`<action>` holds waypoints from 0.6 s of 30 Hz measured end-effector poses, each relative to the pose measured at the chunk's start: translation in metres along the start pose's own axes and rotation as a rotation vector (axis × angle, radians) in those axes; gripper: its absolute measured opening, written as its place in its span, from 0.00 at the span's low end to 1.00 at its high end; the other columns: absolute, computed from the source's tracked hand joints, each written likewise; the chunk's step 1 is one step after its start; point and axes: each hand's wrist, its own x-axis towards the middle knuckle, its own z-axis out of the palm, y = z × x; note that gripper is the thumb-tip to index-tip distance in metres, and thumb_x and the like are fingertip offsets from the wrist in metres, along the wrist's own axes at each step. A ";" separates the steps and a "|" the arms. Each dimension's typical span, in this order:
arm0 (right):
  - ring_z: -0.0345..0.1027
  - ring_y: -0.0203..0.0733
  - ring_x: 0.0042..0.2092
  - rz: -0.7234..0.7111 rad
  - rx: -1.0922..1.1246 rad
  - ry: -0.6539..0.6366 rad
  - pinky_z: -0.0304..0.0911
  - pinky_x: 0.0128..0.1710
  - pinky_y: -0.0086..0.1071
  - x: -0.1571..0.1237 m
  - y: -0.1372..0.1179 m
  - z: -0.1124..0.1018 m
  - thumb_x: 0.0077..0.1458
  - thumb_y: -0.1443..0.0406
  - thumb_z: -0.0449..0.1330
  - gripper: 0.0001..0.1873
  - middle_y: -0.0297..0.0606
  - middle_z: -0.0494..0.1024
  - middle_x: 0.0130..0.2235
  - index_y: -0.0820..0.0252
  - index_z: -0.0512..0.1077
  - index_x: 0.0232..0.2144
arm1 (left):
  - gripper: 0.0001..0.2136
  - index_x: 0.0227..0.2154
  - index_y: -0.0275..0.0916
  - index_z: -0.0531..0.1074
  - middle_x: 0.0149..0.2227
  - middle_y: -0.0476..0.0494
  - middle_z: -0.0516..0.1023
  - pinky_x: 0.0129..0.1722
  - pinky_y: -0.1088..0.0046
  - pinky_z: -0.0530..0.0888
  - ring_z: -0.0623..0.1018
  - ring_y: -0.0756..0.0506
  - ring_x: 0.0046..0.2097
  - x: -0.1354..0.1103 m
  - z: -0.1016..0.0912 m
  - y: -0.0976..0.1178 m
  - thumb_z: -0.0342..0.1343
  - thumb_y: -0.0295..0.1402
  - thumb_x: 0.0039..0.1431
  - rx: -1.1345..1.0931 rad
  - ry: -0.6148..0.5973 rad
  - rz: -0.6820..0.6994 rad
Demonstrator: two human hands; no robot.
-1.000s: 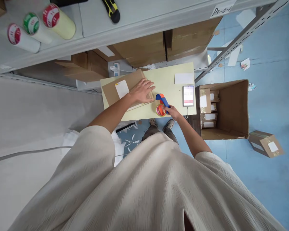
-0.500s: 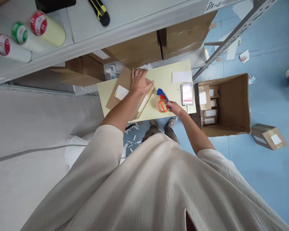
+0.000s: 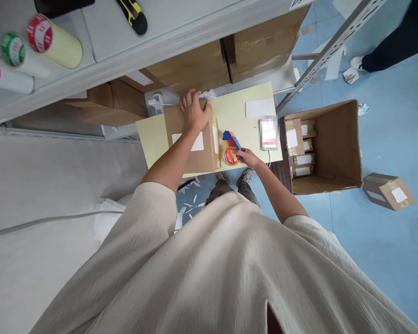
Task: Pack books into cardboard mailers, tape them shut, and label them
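My left hand (image 3: pixel 196 111) lies over the far end of a brown cardboard box (image 3: pixel 198 160), with its fingers at the far edge and the thumb toward the right side. The box carries a white label (image 3: pixel 197 141), partly hidden by my forearm, and clear tape shows along its right side. In my right hand (image 3: pixel 250 158) is a blue and orange tape dispenser (image 3: pixel 234 140) with a roll of tape, just right of the box. Both stand on a pale yellow tabletop (image 3: pixel 230 105).
White paper (image 3: pixel 258 108) and a device with a blurred screen (image 3: pixel 268 133) lie on the table's right. An open carton (image 3: pixel 336 144) holds several small boxes. Tape rolls (image 3: pixel 55 41) and a box cutter (image 3: pixel 134 16) lie on the shelf. A person's leg (image 3: pixel 397 41) shows upper right.
The box has turned from a slant to nearly square with the table, my left hand staying on it. My right hand keeps the tape dispenser. A person's leg has come into view.
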 end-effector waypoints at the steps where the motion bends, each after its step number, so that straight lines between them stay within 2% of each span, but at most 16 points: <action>1: 0.63 0.41 0.35 0.001 0.002 0.000 0.60 0.35 0.35 -0.001 0.000 0.000 0.42 0.44 0.85 0.32 0.31 0.72 0.30 0.52 0.75 0.36 | 0.32 0.76 0.54 0.72 0.82 0.36 0.70 0.88 0.34 0.50 0.57 0.29 0.88 -0.008 -0.004 -0.005 0.60 0.56 0.75 0.005 -0.030 0.087; 5: 0.62 0.40 0.35 0.009 -0.003 0.006 0.59 0.35 0.34 -0.003 0.001 0.000 0.41 0.43 0.85 0.33 0.30 0.70 0.30 0.51 0.74 0.36 | 0.42 0.82 0.50 0.66 0.87 0.34 0.60 0.88 0.30 0.45 0.51 0.24 0.89 -0.052 -0.022 -0.019 0.64 0.57 0.70 0.045 -0.248 0.422; 7: 0.61 0.40 0.35 0.009 -0.011 0.005 0.59 0.35 0.34 -0.003 0.003 -0.001 0.40 0.43 0.85 0.33 0.30 0.70 0.29 0.52 0.74 0.36 | 0.43 0.82 0.49 0.67 0.87 0.34 0.60 0.88 0.29 0.45 0.52 0.23 0.89 -0.073 -0.028 -0.019 0.65 0.55 0.68 0.060 -0.353 0.519; 9: 0.61 0.40 0.35 0.007 -0.023 0.002 0.59 0.35 0.34 -0.001 0.005 -0.001 0.40 0.42 0.85 0.33 0.30 0.70 0.30 0.52 0.74 0.36 | 0.42 0.81 0.48 0.69 0.87 0.35 0.61 0.88 0.29 0.45 0.53 0.23 0.89 -0.086 -0.031 -0.016 0.65 0.52 0.66 0.072 -0.394 0.549; 11: 0.62 0.40 0.35 -0.001 -0.029 0.010 0.60 0.36 0.34 -0.001 0.006 -0.001 0.39 0.41 0.85 0.34 0.30 0.71 0.30 0.51 0.74 0.36 | 0.41 0.80 0.46 0.70 0.86 0.34 0.63 0.88 0.29 0.45 0.54 0.22 0.89 -0.091 -0.030 -0.013 0.65 0.48 0.65 0.077 -0.382 0.540; 18: 0.68 0.42 0.39 -0.033 -0.006 0.045 0.66 0.39 0.34 -0.004 -0.001 -0.003 0.37 0.39 0.84 0.38 0.31 0.74 0.33 0.51 0.74 0.38 | 0.41 0.82 0.41 0.67 0.85 0.33 0.65 0.89 0.32 0.43 0.51 0.24 0.89 -0.080 -0.021 -0.010 0.61 0.42 0.65 0.028 -0.300 0.473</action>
